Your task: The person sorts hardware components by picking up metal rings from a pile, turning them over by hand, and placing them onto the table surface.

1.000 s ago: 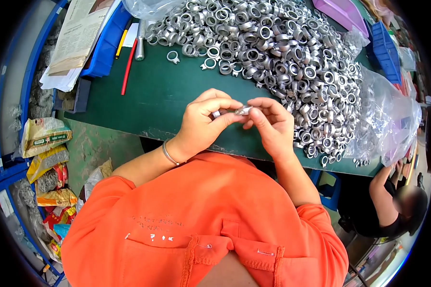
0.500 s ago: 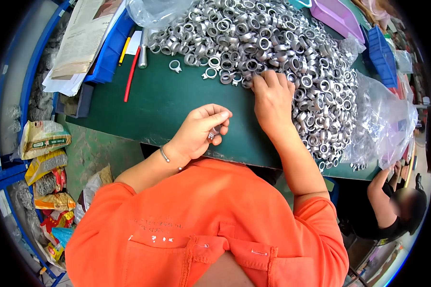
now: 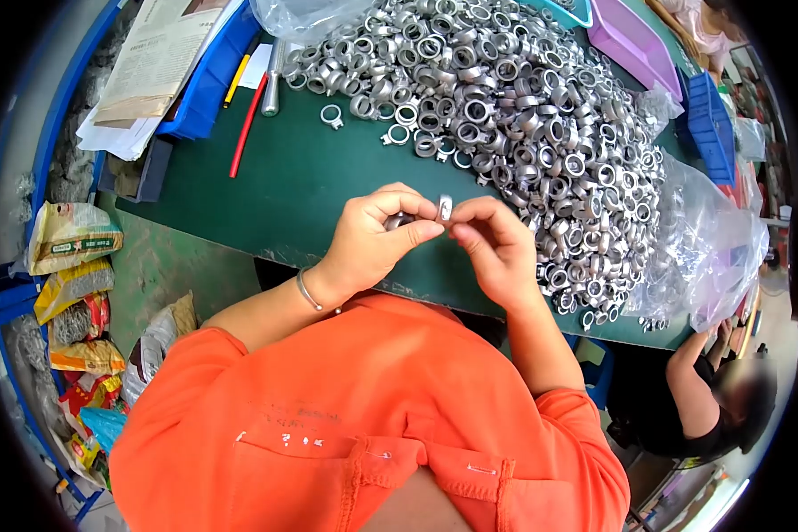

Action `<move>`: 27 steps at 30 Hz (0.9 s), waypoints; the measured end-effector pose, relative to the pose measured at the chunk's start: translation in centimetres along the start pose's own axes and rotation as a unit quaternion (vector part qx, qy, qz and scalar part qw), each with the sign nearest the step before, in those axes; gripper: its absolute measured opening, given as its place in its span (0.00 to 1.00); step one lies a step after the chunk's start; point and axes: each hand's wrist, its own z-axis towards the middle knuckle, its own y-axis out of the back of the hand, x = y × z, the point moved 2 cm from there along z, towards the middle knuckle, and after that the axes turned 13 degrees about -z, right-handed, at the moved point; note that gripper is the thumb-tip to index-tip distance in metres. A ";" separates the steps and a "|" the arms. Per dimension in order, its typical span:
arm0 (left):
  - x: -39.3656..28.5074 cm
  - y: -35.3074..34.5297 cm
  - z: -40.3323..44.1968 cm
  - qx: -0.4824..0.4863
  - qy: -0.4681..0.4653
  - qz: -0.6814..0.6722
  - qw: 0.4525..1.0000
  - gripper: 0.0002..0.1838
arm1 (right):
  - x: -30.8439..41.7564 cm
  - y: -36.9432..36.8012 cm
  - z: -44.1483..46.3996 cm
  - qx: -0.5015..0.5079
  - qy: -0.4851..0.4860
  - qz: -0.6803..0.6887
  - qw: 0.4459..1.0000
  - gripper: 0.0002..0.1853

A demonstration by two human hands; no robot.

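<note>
Our left hand [image 3: 368, 238] and right hand [image 3: 503, 253] pinch a metal ring [image 3: 445, 207] between them, over the bench [image 3: 301, 168], near the ring pile [image 3: 541, 115]; a second ring [image 3: 399, 221] sits in the left. We judge each light, stiff, perhaps slick, best held by its outer band.

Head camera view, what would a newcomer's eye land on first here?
Most likely the big heap of grey metal rings, spread over the upper middle and right of the green table. Next, the bright orange shirt filling the bottom centre. Between them, a single ring sits at the fingertips of the wearer's hands, left hand and right hand, at the table's near edge.
</note>
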 end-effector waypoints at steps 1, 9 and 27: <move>-0.2 0.0 0.0 0.013 -0.043 0.058 0.997 0.04 | 0.4 0.1 -0.3 0.004 -0.075 0.074 0.994 0.06; -0.3 -0.5 -0.5 0.055 -0.154 0.188 0.968 0.05 | 1.0 0.2 0.3 0.031 -0.112 0.193 0.974 0.16; -0.2 -0.4 -0.8 0.065 -0.130 0.209 0.967 0.06 | 0.3 -0.7 -0.3 -0.018 -0.113 0.200 0.973 0.10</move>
